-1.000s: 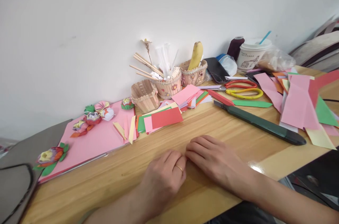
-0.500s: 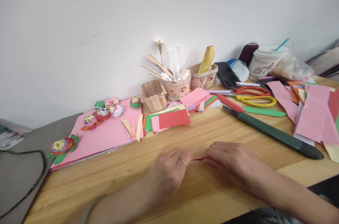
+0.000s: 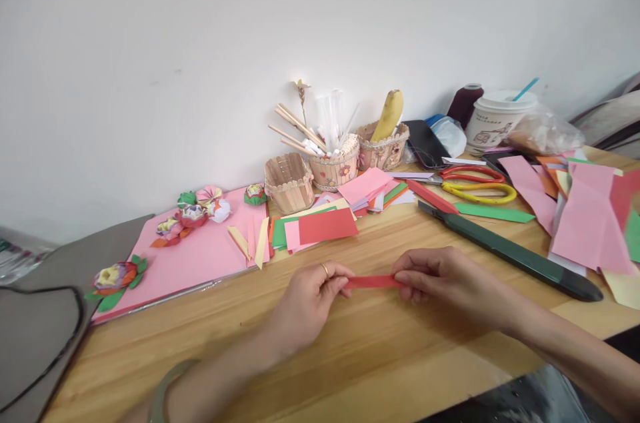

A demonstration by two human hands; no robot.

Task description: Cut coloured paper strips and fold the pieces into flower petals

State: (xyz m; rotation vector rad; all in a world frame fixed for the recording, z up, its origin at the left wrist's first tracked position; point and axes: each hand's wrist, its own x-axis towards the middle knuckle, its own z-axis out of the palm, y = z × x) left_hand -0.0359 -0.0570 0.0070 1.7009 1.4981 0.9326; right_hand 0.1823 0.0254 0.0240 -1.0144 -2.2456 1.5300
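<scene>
A narrow red paper strip (image 3: 373,281) is stretched level between my two hands, over the wooden table (image 3: 280,369). My left hand (image 3: 307,299) pinches its left end between thumb and fingers; a ring is on one finger and a bangle on the wrist. At the other end, my right hand (image 3: 443,283) grips the strip with thumb and curled fingers. Behind my hands lies a pile of coloured paper pieces with a red one (image 3: 327,225) on top. A dark green cutter (image 3: 520,253) rests to the right.
Paper flowers (image 3: 193,213) sit on a pink sheet (image 3: 185,259) at the left. Small baskets (image 3: 289,189) stand by the wall, one with a banana (image 3: 389,115). Scissors (image 3: 480,193), more paper (image 3: 585,209) and a lidded cup (image 3: 495,119) are at the right.
Both hands have risen slightly away from me, and the left wrist has turned. The strip, earlier a thin edge between the fingers, now shows its flat red face and more of its length.
</scene>
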